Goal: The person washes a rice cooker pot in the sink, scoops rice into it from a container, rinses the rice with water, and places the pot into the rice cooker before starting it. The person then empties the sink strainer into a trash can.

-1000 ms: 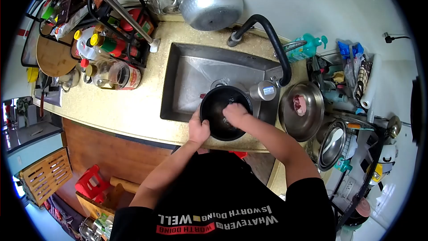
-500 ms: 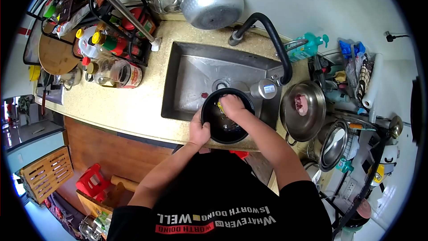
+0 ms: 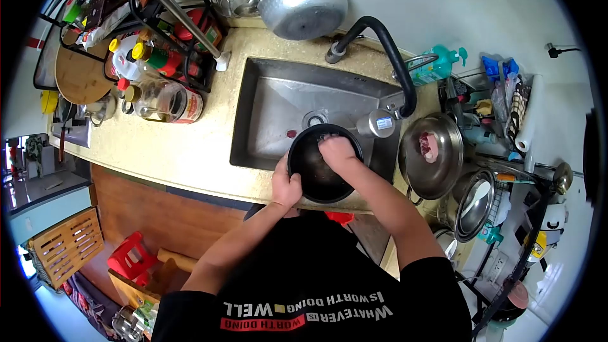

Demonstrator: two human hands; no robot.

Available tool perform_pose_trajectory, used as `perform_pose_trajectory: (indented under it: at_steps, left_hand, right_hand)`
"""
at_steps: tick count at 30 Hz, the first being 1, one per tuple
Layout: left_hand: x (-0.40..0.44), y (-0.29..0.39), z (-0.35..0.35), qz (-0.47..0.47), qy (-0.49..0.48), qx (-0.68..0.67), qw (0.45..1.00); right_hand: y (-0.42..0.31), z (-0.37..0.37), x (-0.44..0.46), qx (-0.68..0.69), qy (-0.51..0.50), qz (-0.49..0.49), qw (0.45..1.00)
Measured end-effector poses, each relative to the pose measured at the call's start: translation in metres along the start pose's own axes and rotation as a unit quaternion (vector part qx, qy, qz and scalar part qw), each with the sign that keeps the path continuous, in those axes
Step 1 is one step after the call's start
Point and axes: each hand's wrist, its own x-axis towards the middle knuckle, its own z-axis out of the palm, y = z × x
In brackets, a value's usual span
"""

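A round black pot (image 3: 321,180) is tilted over the front edge of the sink (image 3: 266,107). My left hand (image 3: 286,185) grips its left rim, thumb over the edge. Inside the pot, my right hand (image 3: 337,152) is closed and pressed against the inner wall near the far side. What its fingers hold is hidden now. Just beyond the pot, the sink drain (image 3: 315,118) shows, with a small red piece (image 3: 291,133) beside it. The black faucet (image 3: 399,66) arches over the sink, its silver head (image 3: 379,124) right of the pot.
Right of the sink stands a steel pan (image 3: 437,174) with a piece of raw meat (image 3: 429,146) in it. A steel pot (image 3: 476,206) is nearer me. Bottles (image 3: 158,101) and a rack line the left counter. A hammered wok (image 3: 304,9) hangs behind; a green soap bottle (image 3: 437,66) stands by the faucet.
My right hand has shifted slightly right inside the pot, and the small yellow thing seen at its fingers is now hidden. My left hand keeps hold of the rim.
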Motion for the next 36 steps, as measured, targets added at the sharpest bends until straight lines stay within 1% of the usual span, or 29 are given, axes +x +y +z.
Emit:
perform_pose_trajectory:
  at_steps: [1, 3, 5, 6, 7, 9, 11, 12, 14, 15, 16, 17, 18, 19, 21, 22, 23, 24, 25, 26, 27, 29, 30, 31, 32, 33, 34, 35, 36]
  left_hand:
    - [0.000, -0.001, 0.003, -0.011, 0.004, -0.002, 1.000]
    - [0.004, 0.002, 0.006, -0.020, 0.016, 0.000, 1.000]
    - [0.007, 0.003, 0.007, -0.055, 0.011, 0.025, 0.998]
    - [0.007, 0.004, 0.007, -0.055, 0.013, 0.027, 0.998]
    - [0.006, 0.005, 0.007, -0.055, 0.012, 0.030, 0.998]
    - [0.007, 0.006, 0.009, -0.033, 0.023, 0.027, 0.999]
    - [0.006, 0.006, 0.011, 0.008, 0.055, 0.016, 0.998]
    - [0.007, 0.006, 0.010, 0.010, 0.055, 0.028, 0.998]
    - [0.008, 0.011, 0.008, -0.008, 0.038, 0.034, 0.999]
    - [0.008, 0.014, 0.008, -0.016, 0.030, 0.037, 0.999]
    - [0.008, 0.014, 0.010, -0.023, 0.021, 0.040, 0.999]
    - [0.008, 0.014, 0.011, -0.030, 0.013, 0.044, 0.999]
    - [0.008, 0.014, 0.012, -0.036, 0.007, 0.047, 0.998]
    - [0.009, 0.014, 0.011, -0.047, 0.007, 0.040, 0.998]
    - [0.014, 0.011, 0.011, -0.067, 0.010, 0.025, 0.997]
    - [0.013, 0.011, 0.012, -0.058, 0.011, 0.037, 0.998]
    - [0.013, 0.013, 0.016, -0.046, 0.013, 0.049, 0.998]
    - [0.014, 0.013, 0.020, -0.036, 0.015, 0.060, 0.997]
    - [0.016, 0.012, 0.023, -0.053, 0.000, 0.071, 0.996]
    - [0.019, 0.009, 0.024, -0.071, -0.013, 0.083, 0.994]
    - [0.021, 0.005, 0.025, -0.089, -0.026, 0.097, 0.991]
    - [0.028, -0.007, 0.022, -0.127, -0.089, 0.146, 0.977]
    - [0.030, -0.010, 0.021, -0.147, -0.119, 0.171, 0.967]
    - [0.031, 0.003, 0.016, -0.202, -0.142, 0.120, 0.962]
    - [0.033, 0.029, 0.008, -0.255, -0.164, 0.069, 0.950]
    - [0.036, 0.044, 0.005, -0.306, -0.185, 0.016, 0.934]
    - [0.034, 0.037, 0.008, -0.327, -0.182, -0.044, 0.926]
    - [0.036, 0.032, 0.009, -0.371, -0.194, -0.072, 0.905]
    - [0.043, 0.029, 0.010, -0.413, -0.204, -0.103, 0.882]
  right_hand:
    - [0.002, -0.009, -0.013, -0.085, -0.093, -0.015, 0.992]
    - [-0.006, -0.029, -0.030, -0.168, -0.219, -0.052, 0.960]
    - [-0.012, -0.038, -0.042, -0.096, -0.277, -0.041, 0.955]
    - [-0.016, -0.042, -0.045, 0.010, -0.290, 0.003, 0.957]
    - [-0.020, -0.045, -0.040, 0.138, -0.389, 0.020, 0.911]
    - [-0.039, -0.004, -0.032, 0.332, -0.358, 0.117, 0.865]
    - [-0.046, 0.024, -0.033, 0.455, -0.293, 0.100, 0.835]
    - [-0.046, -0.003, -0.033, 0.354, -0.327, 0.116, 0.868]
    - [-0.023, -0.038, -0.040, 0.206, -0.399, 0.011, 0.893]
    - [-0.006, -0.047, -0.044, 0.128, -0.429, -0.042, 0.893]
    - [0.008, -0.046, -0.045, -0.026, -0.353, -0.117, 0.928]
    - [0.019, -0.044, -0.043, -0.180, -0.264, -0.190, 0.928]
    - [0.025, -0.039, -0.037, -0.294, -0.199, -0.197, 0.914]
    - [0.027, -0.035, -0.040, -0.242, -0.249, -0.178, 0.921]
    - [0.008, -0.076, -0.038, -0.137, -0.341, -0.140, 0.920]
    - [-0.004, -0.075, -0.042, 0.050, -0.413, -0.014, 0.909]
    - [-0.005, -0.044, -0.038, 0.141, -0.450, -0.097, 0.877]
    - [-0.012, -0.029, -0.041, 0.275, -0.391, -0.069, 0.876]
    - [-0.020, -0.007, -0.043, 0.347, -0.323, -0.004, 0.880]
    - [-0.028, 0.015, -0.040, 0.417, -0.210, 0.008, 0.884]
    - [-0.035, 0.022, -0.037, 0.482, -0.093, 0.019, 0.871]
    - [-0.026, 0.024, -0.022, 0.291, -0.008, -0.069, 0.954]
    - [-0.021, 0.016, -0.010, 0.189, 0.035, -0.111, 0.975]
    - [-0.012, -0.009, -0.001, 0.005, 0.014, -0.178, 0.984]
    - [0.003, -0.007, 0.008, -0.113, -0.015, -0.220, 0.969]
    - [0.015, -0.008, 0.013, -0.231, -0.045, -0.257, 0.937]
    - [0.024, -0.008, 0.008, -0.246, -0.082, -0.190, 0.947]
    - [0.028, -0.013, 0.001, -0.260, -0.121, -0.121, 0.950]
    - [0.025, -0.029, -0.007, -0.307, -0.171, -0.092, 0.932]
